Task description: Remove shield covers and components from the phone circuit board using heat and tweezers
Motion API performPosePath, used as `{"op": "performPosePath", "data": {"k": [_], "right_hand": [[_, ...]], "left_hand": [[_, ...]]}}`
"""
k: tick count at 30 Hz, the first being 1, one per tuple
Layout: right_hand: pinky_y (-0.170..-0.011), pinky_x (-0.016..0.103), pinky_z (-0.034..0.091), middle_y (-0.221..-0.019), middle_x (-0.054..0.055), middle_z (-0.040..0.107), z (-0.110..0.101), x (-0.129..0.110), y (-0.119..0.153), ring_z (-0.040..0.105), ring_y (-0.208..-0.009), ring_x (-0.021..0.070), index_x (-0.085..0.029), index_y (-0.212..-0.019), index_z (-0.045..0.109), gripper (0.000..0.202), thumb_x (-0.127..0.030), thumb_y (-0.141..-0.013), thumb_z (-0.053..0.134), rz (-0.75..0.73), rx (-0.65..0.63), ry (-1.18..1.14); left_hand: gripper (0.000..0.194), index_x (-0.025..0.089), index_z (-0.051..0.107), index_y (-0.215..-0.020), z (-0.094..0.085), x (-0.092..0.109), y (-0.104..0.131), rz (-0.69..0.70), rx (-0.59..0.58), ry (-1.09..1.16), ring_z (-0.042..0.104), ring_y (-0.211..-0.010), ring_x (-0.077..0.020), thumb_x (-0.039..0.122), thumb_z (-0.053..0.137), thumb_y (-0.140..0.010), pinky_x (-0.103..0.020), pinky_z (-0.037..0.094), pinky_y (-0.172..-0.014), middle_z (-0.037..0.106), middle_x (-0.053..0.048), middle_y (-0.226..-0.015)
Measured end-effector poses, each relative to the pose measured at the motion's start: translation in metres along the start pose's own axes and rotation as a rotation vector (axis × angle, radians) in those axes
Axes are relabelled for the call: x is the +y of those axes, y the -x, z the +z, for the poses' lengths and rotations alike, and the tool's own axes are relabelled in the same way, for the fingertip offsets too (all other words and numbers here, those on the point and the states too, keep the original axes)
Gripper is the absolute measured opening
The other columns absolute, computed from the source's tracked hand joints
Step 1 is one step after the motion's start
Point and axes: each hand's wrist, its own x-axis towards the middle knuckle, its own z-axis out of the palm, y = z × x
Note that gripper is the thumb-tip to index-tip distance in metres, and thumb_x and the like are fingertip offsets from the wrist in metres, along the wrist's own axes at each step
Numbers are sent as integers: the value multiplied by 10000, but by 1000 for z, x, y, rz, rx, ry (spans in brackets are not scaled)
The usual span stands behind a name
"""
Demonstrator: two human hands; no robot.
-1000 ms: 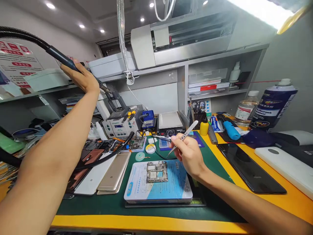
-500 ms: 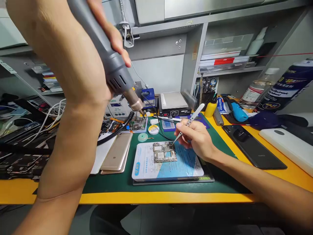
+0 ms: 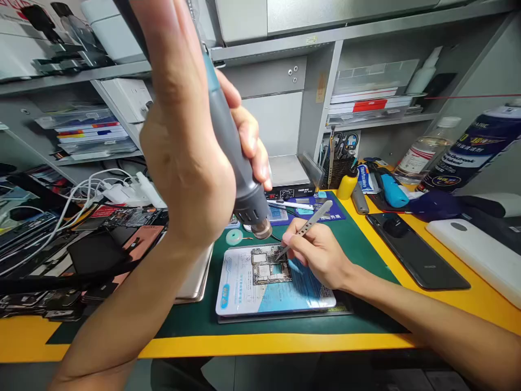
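Where the left hand point(image 3: 189, 163) hangs above the bench, we list one grey hot-air gun point(image 3: 230, 130), fingers curled firmly around its body, metal nozzle point(image 3: 262, 230) angled down near the far edge of one circuit board point(image 3: 262, 272). Right hand point(image 3: 319, 247): thumb and fingers pinched together on perforated metal tweezers point(image 3: 315, 218), their tips slanting down over the circuit board; whether they touch it, we cannot quite tell. Circuit board: lying flat atop a white-and-blue box point(image 3: 244, 300). Box: over the green mat point(image 3: 191, 326). Just beyond it we enter one round pale-green spool point(image 3: 233, 237). To the right we count one black phone point(image 3: 419, 252), lying flat; farther back, one yellow bottle point(image 3: 347, 187) and one blue spray can point(image 3: 472, 146).
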Motion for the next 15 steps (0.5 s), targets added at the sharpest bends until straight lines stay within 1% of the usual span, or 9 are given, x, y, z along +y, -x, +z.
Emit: {"op": "performPosePath", "data": {"k": [1, 2, 4, 6, 8, 10, 12, 15], "right_hand": [[-670, 343, 459, -586, -50, 474, 0, 1, 0, 504, -579, 159, -247, -660, 575, 396, -352, -1041, 601, 3, 0, 2], [-678, 347, 464, -597, -49, 477, 0, 1, 0, 499, -582, 158, -247, -669, 580, 369, -332, -1028, 589, 8, 1, 5], [-678, 348, 458, -615, -47, 492, 0, 2, 0, 506, -595, 163, -245, -705, 596, 297, -300, -997, 578, 21, 2, 14], [-644, 341, 421, -638, -39, 528, -1, 1, 0, 517, -607, 168, -242, -741, 613, 228, -289, -964, 594, 37, -2, 30], [-620, 338, 385, -680, -22, 584, -2, 0, 0, 531, -621, 171, -234, -771, 634, 187, -297, -946, 614, 46, -10, 46], [-625, 339, 381, -739, -1, 628, -2, -1, -1, 553, -643, 175, -227, -787, 644, 188, -316, -951, 617, 48, -16, 55], [-638, 339, 394, -769, 13, 639, -1, -2, -2, 571, -665, 179, -225, -782, 636, 209, -330, -961, 608, 46, -18, 58], [-620, 332, 392, -736, 10, 629, -1, -3, -3, 556, -645, 179, -227, -792, 628, 204, -338, -961, 606, 40, -26, 64]], "left_hand": [[578, 213, 570, -746, 0, -6, 0, 69, -18, -45, 597, -457, -125, 637, 504, -1134, -243, 440, -431, 492, 33, -582], [620, 217, 555, -742, -2, -12, 0, 106, -30, -90, 585, -446, -118, 737, 555, -1081, -235, 422, -410, 483, 38, -580], [710, 226, 522, -737, -7, -21, -1, 99, -45, -147, 561, -408, -131, 895, 613, -956, -251, 397, -364, 467, 47, -553], [765, 238, 497, -722, -13, -28, -3, 50, -56, -168, 552, -377, -155, 974, 658, -850, -283, 414, -344, 468, 52, -509], [790, 246, 497, -727, -18, -32, -4, 25, -57, -171, 525, -352, -150, 1016, 655, -803, -297, 436, -338, 468, 63, -489], [791, 252, 517, -748, -21, -35, -5, 4, -61, -164, 504, -336, -140, 1032, 636, -797, -302, 449, -335, 470, 73, -488], [768, 255, 553, -775, -24, -37, -4, -32, -86, -160, 522, -347, -150, 1014, 675, -789, -315, 480, -345, 496, 71, -502], [747, 257, 581, -793, -26, -40, 1, -63, -128, -148, 521, -352, -155, 987, 740, -760, -322, 491, -346, 512, 70, -512]]}}
